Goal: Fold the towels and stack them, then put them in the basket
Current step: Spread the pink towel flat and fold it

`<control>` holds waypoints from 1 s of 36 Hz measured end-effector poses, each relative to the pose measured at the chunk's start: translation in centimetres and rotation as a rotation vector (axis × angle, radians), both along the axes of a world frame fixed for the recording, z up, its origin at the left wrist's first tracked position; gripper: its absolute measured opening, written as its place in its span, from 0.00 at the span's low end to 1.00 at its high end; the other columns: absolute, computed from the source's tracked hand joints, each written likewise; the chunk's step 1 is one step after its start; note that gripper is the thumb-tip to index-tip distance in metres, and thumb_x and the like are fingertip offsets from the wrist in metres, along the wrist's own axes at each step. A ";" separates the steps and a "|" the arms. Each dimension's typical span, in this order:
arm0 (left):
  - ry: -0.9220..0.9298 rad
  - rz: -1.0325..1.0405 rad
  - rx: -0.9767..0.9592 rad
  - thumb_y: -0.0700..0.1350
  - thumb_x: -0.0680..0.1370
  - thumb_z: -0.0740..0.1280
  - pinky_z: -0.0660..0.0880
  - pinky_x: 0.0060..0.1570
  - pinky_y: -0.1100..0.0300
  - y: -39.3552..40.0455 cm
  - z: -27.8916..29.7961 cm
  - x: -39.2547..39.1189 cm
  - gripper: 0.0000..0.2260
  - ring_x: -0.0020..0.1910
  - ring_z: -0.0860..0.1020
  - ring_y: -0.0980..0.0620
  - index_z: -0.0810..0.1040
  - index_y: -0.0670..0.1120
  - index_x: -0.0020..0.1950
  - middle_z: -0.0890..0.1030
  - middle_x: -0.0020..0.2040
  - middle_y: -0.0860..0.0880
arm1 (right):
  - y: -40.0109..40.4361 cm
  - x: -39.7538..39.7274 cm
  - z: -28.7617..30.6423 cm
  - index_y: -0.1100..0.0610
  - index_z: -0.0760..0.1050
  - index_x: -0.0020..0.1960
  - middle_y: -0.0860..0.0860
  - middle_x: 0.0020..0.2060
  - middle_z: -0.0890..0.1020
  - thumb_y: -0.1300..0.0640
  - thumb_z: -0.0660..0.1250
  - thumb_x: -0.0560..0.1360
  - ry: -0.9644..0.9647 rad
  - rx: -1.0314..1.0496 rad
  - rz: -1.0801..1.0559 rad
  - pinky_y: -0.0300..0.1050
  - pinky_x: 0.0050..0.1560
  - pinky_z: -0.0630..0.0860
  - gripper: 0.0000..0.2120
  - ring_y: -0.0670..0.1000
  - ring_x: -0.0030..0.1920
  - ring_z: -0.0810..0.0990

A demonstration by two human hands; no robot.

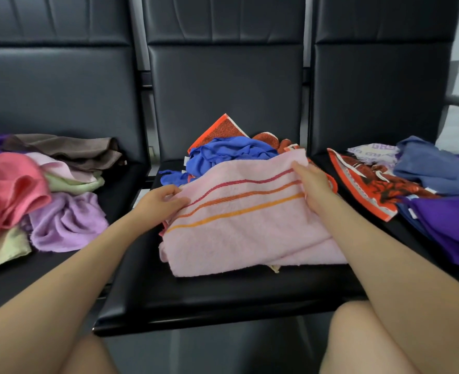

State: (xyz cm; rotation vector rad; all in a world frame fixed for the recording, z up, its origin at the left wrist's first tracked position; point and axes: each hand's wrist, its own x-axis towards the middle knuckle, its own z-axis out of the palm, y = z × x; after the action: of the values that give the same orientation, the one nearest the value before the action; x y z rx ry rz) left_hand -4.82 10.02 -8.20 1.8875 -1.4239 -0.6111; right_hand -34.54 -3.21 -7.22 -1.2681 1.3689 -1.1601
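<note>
Pink towel (239, 225) on middle seat (223, 295), stripes and long axis running left to right, rising rightward. Left hand (161, 202) pinching left edge; right hand (313, 184) gripping right edge.

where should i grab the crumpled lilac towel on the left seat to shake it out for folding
Probably the lilac towel at its frayed front edge, coming from the near side. That edge lies flat and exposed, while the middle is bunched into folds and the far part is tucked against the coral pink towel.
</note>
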 end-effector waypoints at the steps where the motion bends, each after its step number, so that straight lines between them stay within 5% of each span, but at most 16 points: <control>1: 0.000 -0.001 0.003 0.53 0.76 0.68 0.73 0.58 0.52 0.0 -0.1 0.0 0.04 0.51 0.77 0.50 0.78 0.55 0.42 0.78 0.49 0.52 | 0.0 0.1 0.2 0.52 0.72 0.69 0.50 0.62 0.78 0.45 0.65 0.76 -0.046 0.000 -0.006 0.53 0.63 0.74 0.24 0.54 0.59 0.77; 7: 0.097 0.069 -0.087 0.48 0.79 0.63 0.70 0.41 0.58 0.1 -0.2 -0.5 0.06 0.40 0.74 0.53 0.75 0.50 0.44 0.77 0.41 0.51 | -0.9 0.7 -0.1 0.52 0.71 0.70 0.50 0.61 0.78 0.41 0.69 0.70 -0.113 0.039 0.049 0.49 0.62 0.74 0.32 0.53 0.58 0.78; 12: 0.314 0.187 -0.264 0.47 0.78 0.63 0.69 0.34 0.59 -0.4 0.5 -0.8 0.07 0.37 0.72 0.53 0.76 0.49 0.41 0.75 0.38 0.51 | -0.7 0.6 0.0 0.57 0.72 0.69 0.54 0.61 0.78 0.52 0.68 0.77 -0.067 0.031 -0.021 0.46 0.54 0.73 0.22 0.57 0.60 0.78; 16: 0.421 0.222 -0.385 0.45 0.78 0.65 0.68 0.31 0.60 -0.3 2.0 -1.5 0.06 0.34 0.70 0.53 0.76 0.49 0.41 0.75 0.36 0.51 | 0.7 -0.6 1.8 0.54 0.76 0.57 0.50 0.50 0.80 0.52 0.65 0.78 -0.061 -0.048 -0.069 0.42 0.43 0.75 0.10 0.52 0.48 0.78; 19: 0.502 0.231 -0.455 0.46 0.75 0.66 0.70 0.34 0.58 0.7 3.4 -2.0 0.05 0.36 0.72 0.51 0.78 0.50 0.41 0.76 0.36 0.50 | 2.5 -1.8 3.9 0.53 0.77 0.46 0.52 0.45 0.82 0.54 0.65 0.78 -0.085 -0.140 -0.036 0.47 0.48 0.78 0.05 0.53 0.46 0.80; 22: 0.558 0.220 -0.522 0.49 0.72 0.66 0.73 0.37 0.56 2.3 5.2 -2.5 0.04 0.38 0.75 0.52 0.81 0.52 0.41 0.79 0.37 0.53 | 4.4 -3.2 6.2 0.54 0.79 0.47 0.55 0.45 0.81 0.55 0.65 0.78 -0.138 -0.183 0.005 0.51 0.52 0.78 0.05 0.55 0.47 0.80; 28: 0.606 0.160 -0.689 0.50 0.74 0.65 0.77 0.44 0.54 4.1 10.6 -4.4 0.05 0.42 0.78 0.53 0.81 0.53 0.44 0.81 0.42 0.52 | 7.1 -5.4 11.7 0.52 0.78 0.43 0.47 0.35 0.83 0.58 0.64 0.79 -0.122 -0.293 0.051 0.45 0.41 0.79 0.08 0.49 0.39 0.81; 32: 0.577 0.119 -0.742 0.45 0.78 0.62 0.76 0.44 0.55 5.0 15.0 -5.9 0.07 0.43 0.76 0.53 0.79 0.51 0.45 0.79 0.44 0.52 | 9.0 -6.8 16.8 0.57 0.80 0.50 0.54 0.44 0.82 0.56 0.65 0.78 -0.212 -0.377 0.025 0.51 0.51 0.78 0.07 0.55 0.47 0.81; 36: 0.621 0.109 -0.763 0.44 0.78 0.59 0.78 0.46 0.55 6.4 18.7 -7.1 0.09 0.47 0.78 0.52 0.79 0.51 0.49 0.81 0.49 0.50 | 10.9 -7.2 19.8 0.53 0.79 0.47 0.53 0.44 0.82 0.54 0.64 0.78 -0.163 -0.462 0.038 0.52 0.54 0.79 0.06 0.54 0.47 0.81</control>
State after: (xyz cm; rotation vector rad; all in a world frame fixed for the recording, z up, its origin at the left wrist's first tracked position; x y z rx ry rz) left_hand -11.92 16.38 10.46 1.0345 -0.9376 -0.4484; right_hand -41.77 7.68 12.54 -1.4701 0.9822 -1.5757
